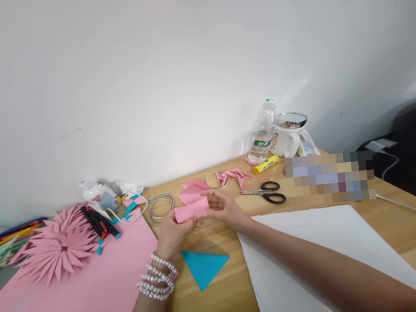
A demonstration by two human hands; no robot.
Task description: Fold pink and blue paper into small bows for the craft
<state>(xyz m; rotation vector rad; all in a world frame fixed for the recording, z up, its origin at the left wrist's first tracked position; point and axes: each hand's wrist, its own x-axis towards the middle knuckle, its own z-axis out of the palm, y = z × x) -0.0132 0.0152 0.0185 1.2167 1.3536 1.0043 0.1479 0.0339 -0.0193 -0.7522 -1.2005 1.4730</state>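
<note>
Between my two hands is a folded piece of pink paper [191, 210], held a little above the wooden table. My left hand [174, 232], with strings of beads at the wrist, is closed on its left and lower edge. My right hand [225, 210] pinches the right end, its fingers curled behind the paper. More pink paper [192, 189] lies just beyond. Below the hands rests a blue paper triangle [205, 266]. Black-handled scissors [268, 193] lie to the right of my right hand, blades toward it.
Left, a pink folded-paper flower [60, 246] and dark markers [98, 223] lie on a pink sheet [106, 283]. A white board [296, 231] is under my right forearm. Along the wall stand a water bottle [263, 133] and white mug [283, 141], near a yellow glue stick [266, 164].
</note>
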